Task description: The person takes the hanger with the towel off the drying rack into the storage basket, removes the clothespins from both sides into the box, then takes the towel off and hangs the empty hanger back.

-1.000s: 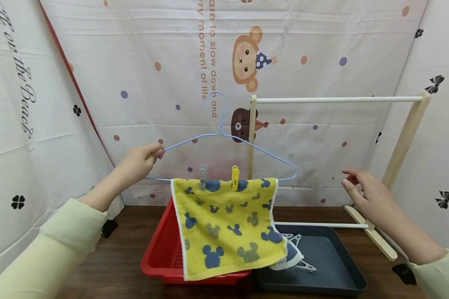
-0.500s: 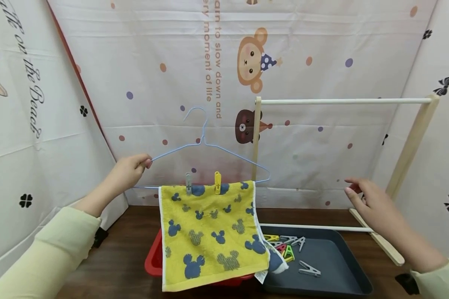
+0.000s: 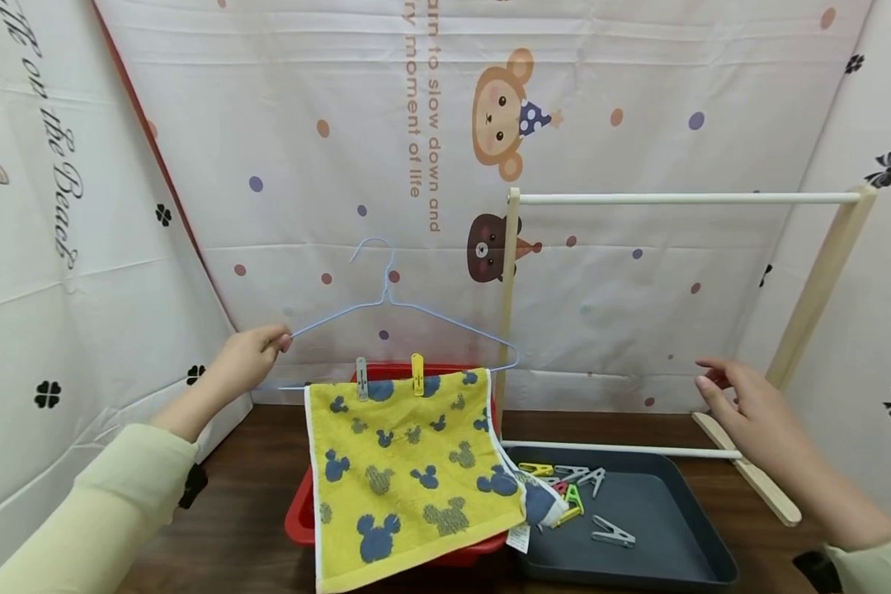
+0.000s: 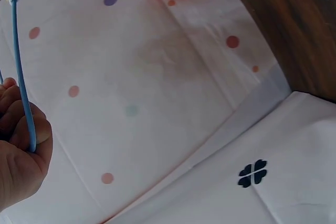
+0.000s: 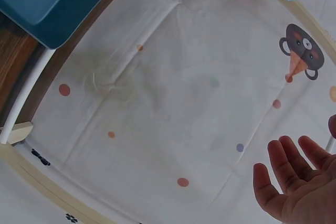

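Note:
My left hand (image 3: 248, 359) grips the left shoulder of a light blue wire hanger (image 3: 445, 320), its fingers curled round the wire in the left wrist view. A yellow towel (image 3: 408, 470) with blue and grey mouse-head shapes hangs over the hanger's lower bar. A grey clothespin (image 3: 361, 379) and a yellow clothespin (image 3: 417, 375) sit on the towel's top edge. At the right, my right hand (image 3: 753, 412) is in the air with nothing in it, fingers loosely bent, near the right post of a drying rack (image 3: 683, 199).
Behind the towel stands a red basket (image 3: 300, 516), partly hidden. A dark grey tray (image 3: 661, 528) beside it holds several loose clothespins (image 3: 612, 532). The rack's lower rail (image 3: 624, 450) passes behind the tray. Printed cloth surrounds the brown table (image 3: 223, 511).
My left hand has moved down and left with the hanger and towel, uncovering more clothespins in the tray. My right hand stays empty and has shifted slightly.

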A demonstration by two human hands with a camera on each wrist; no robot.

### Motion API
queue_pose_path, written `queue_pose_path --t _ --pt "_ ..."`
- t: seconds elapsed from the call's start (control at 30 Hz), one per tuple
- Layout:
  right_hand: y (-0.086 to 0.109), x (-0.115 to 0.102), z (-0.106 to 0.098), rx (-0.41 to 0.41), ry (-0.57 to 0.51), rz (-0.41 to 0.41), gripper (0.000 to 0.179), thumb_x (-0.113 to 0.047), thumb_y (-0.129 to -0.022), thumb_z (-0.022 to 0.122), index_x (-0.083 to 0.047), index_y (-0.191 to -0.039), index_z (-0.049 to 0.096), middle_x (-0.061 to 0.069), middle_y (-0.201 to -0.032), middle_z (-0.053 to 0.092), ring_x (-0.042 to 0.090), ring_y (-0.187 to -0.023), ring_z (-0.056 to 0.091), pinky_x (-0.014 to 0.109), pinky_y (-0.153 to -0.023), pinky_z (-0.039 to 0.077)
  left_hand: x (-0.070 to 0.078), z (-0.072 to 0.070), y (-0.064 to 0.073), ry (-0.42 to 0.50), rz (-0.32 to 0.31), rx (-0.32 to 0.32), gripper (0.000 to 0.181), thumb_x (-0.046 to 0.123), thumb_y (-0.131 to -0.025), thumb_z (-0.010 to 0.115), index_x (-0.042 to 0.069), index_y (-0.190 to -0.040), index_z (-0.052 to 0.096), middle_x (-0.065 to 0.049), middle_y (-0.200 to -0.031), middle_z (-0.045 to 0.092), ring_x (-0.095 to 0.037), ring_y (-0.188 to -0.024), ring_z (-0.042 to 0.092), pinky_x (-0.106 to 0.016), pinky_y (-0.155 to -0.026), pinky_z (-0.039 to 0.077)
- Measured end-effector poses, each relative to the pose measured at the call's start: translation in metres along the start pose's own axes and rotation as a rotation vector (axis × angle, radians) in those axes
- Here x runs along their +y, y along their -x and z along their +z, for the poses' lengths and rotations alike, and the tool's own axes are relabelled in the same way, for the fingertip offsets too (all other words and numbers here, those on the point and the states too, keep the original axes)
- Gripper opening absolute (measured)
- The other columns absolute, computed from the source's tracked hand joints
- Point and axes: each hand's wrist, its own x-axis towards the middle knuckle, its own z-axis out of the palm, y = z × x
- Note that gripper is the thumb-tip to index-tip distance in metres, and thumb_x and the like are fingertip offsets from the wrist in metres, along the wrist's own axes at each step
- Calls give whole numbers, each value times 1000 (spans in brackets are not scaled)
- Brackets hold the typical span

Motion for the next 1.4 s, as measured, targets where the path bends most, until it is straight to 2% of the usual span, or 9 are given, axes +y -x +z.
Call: queue_pose_path --t 0.33,0.57,0.7,0.83,0.9,1.07,1.23,1.4 --pt "1 -1 -1 -8 9 9 38 -17 -106 52 13 -129 56 29 -105 64 -30 -91 26 11 -66 37 -18 6 11 11 -25 -25 24 9 -109 42 4 -89 54 -5 -70 46 -18 -66 44 -32 -62 36" --pt "-1 -3 -2 4 4 4 37 -16 -106 52 12 -129 56 29 -104 64 -30 -91 27 8 -67 35 -30 3 15 -12 -34 -33 23 8 -108 43 1 -91 56 -8 -73 50 -20 -68 46 -34 -63 38" --pt "-2 -6 -1 -9 17 2 37 -17 -106 52 12 -129 57 27 -103 65 -28 -88 29 12 -65 38 -32 5 14 -31 -39 -42 20 8 -107 45 0 -95 59 -12 -78 58 -23 -71 50 -37 -64 42" --pt "-3 -9 0 -27 27 -7 37 -17 -107 51 13 -128 57 23 -100 65 -24 -84 33 17 -62 41 -36 11 12 -46 -55 -83 18 7 -106 46 -1 -103 62 -17 -88 65 -28 -77 55 -42 -68 47" --pt "-3 -10 1 -28 33 -15 36 -16 -107 51 13 -127 57 21 -98 65 -22 -83 35 18 -62 41 -39 16 11 -43 -51 -85 18 7 -106 46 0 -102 63 -18 -89 67 -29 -79 56 -45 -69 49" --pt "-3 -9 4 -33 33 -13 35 -15 -106 52 14 -126 58 21 -97 65 -21 -83 35 18 -62 41 -48 31 9 -14 -20 -55 18 6 -106 47 3 -93 60 -12 -80 60 -26 -74 54 -43 -67 46" --pt "-2 -8 4 -40 33 5 36 -15 -106 52 14 -126 57 24 -99 65 -25 -86 31 18 -63 43 -50 42 9 9 27 -28 22 5 -105 49 6 -83 54 -5 -70 49 -20 -69 48 -36 -64 39" --pt "-2 -5 5 -39 27 3 36 -15 -106 52 14 -127 57 25 -100 65 -27 -88 29 16 -63 43 -52 50 10 26 34 -20 24 5 -104 49 7 -80 52 -4 -69 50 -18 -67 47 -34 -62 39"
